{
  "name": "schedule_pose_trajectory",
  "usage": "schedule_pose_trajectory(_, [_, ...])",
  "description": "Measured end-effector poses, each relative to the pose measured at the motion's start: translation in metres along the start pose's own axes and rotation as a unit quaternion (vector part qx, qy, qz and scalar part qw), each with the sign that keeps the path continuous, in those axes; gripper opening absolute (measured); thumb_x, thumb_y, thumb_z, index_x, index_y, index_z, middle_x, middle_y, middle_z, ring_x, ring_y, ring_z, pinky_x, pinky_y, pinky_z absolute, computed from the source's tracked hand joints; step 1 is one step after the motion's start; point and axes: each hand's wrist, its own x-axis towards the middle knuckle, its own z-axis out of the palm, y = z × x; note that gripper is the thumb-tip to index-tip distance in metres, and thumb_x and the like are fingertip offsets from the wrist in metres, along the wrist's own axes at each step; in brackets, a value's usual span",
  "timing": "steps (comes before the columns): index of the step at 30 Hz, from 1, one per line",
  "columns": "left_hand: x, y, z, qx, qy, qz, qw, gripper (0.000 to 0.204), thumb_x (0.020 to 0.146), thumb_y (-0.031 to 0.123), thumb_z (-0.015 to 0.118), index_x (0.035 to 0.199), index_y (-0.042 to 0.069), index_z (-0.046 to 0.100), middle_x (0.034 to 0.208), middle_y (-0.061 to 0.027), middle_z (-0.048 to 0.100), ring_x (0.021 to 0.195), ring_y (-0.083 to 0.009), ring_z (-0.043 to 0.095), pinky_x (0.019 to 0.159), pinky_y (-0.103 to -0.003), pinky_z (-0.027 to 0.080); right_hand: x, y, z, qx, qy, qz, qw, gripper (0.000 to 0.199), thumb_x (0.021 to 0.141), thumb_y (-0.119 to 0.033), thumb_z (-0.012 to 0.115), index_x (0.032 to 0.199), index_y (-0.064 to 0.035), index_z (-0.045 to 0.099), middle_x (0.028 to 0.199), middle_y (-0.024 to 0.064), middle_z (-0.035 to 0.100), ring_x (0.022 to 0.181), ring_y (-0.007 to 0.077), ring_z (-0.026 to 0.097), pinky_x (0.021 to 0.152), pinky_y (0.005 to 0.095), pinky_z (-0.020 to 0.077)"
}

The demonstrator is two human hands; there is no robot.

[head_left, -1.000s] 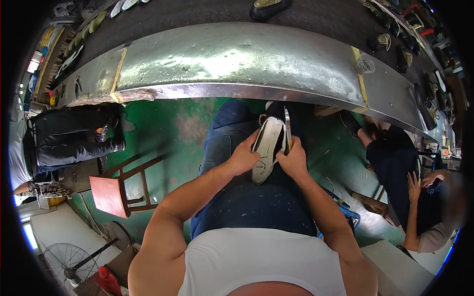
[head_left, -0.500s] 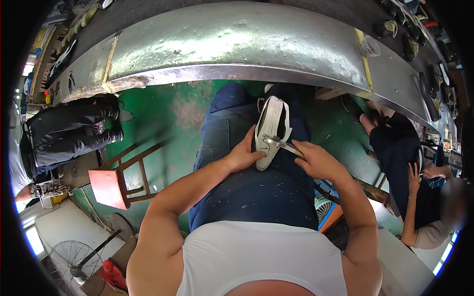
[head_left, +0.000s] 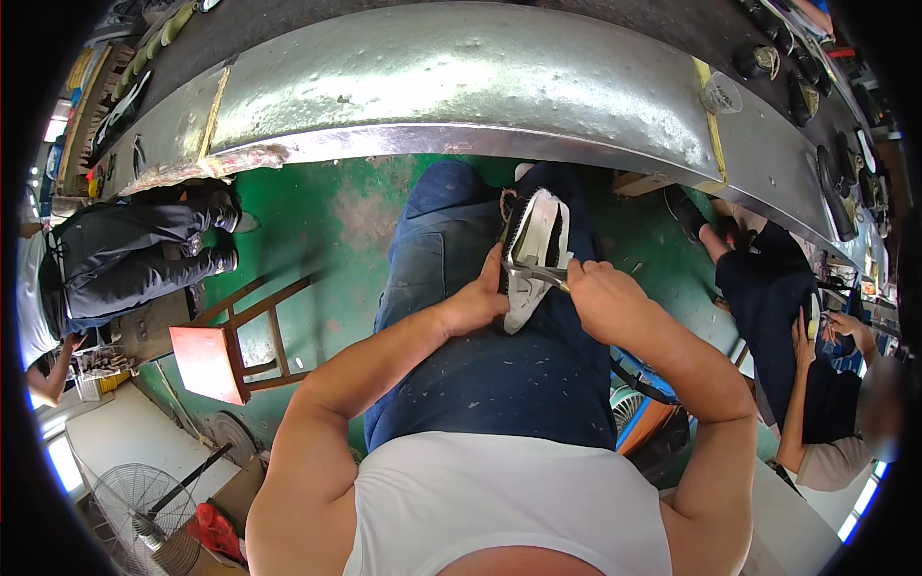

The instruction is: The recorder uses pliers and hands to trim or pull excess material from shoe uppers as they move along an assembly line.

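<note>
Across my thighs lies a white shoe upper [head_left: 540, 226] on a last, its underside turned up and a dark ragged edge along its side. My left hand [head_left: 477, 305] grips it from the left, with thumb and fingers against its near part. In my right hand [head_left: 607, 298] is a pair of metal pincers [head_left: 540, 273], the fingers wrapped round the handle. The pincers' head lies over the shoe's near half, at its left edge close to my left fingertips. Whether the jaws bite on the material is too small to tell.
A metal-topped bench [head_left: 461, 86] crosses ahead, with a clear plastic cup [head_left: 720, 93] at its right. A red-topped stool [head_left: 208, 365] stands left, beside a seated person's legs [head_left: 144, 259]. A wire fan [head_left: 144, 509] is lower left. Another person [head_left: 768, 288] sits right.
My right hand has turned and moved slightly up, bringing the pincers' head left to the shoe's edge. The shoe has tilted a little. My left hand has stayed nearly in place.
</note>
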Motion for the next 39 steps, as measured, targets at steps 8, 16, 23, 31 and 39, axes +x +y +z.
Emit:
schedule_pose_trajectory(8, [0.032,-0.026,0.001,-0.458,0.158,-0.131,0.865,0.075,0.103,0.060,0.030,0.155,0.006,0.030,0.153,-0.0113,0.042,0.137,-0.0234,0.043,0.113,-0.040,0.036,0.023,0.006,0.043,0.209,-0.034,-0.048,0.976,0.027,0.091,-0.020,0.061,0.102,0.0055,0.062,0.088,0.0262,0.068,0.087,0.0450,0.066,0.080,0.0510,0.0520])
schedule_pose_trajectory(16, [0.040,-0.016,0.006,0.006,0.317,-0.093,0.944,0.060,0.107,0.043,0.029,0.132,-0.003,0.058,0.123,-0.0277,0.064,0.115,-0.0406,0.061,0.098,-0.041,0.047,0.014,-0.001,0.045,0.295,-0.095,0.039,0.950,0.035,0.092,-0.019,0.060,0.118,0.0044,0.054,0.104,0.0284,0.064,0.100,0.0446,0.062,0.089,0.0492,0.0494])
schedule_pose_trajectory(23, [0.038,-0.019,0.014,0.125,0.321,0.084,0.935,0.050,0.107,0.030,0.034,0.142,-0.003,0.047,0.130,-0.0300,0.058,0.119,-0.0455,0.057,0.101,-0.044,0.046,0.025,0.012,0.056,0.141,0.157,0.050,0.976,0.035,0.090,-0.013,0.062,0.119,0.0053,0.052,0.110,0.0267,0.063,0.099,0.0430,0.063,0.087,0.0476,0.0513])
schedule_pose_trajectory(31, [0.028,0.000,0.004,0.357,0.173,0.102,0.912,0.059,0.103,0.024,0.047,0.156,0.010,0.026,0.148,-0.0355,0.034,0.112,-0.0511,0.058,0.095,-0.047,0.052,0.022,0.053,0.072,0.342,0.001,0.119,0.932,0.023,0.093,-0.015,0.061,0.109,0.0020,0.057,0.087,0.0165,0.068,0.077,0.0311,0.069,0.066,0.0417,0.0566])
schedule_pose_trajectory(39, [0.029,0.034,-0.003,0.426,0.098,-0.034,0.899,0.073,0.100,0.044,0.049,0.159,0.021,0.013,0.148,-0.0376,0.033,0.104,-0.0499,0.063,0.089,-0.048,0.055,0.045,0.034,0.031,0.333,0.099,0.071,0.935,0.036,0.100,-0.033,0.052,0.097,0.0016,0.058,0.086,0.0259,0.066,0.078,0.0416,0.066,0.073,0.0483,0.0527])
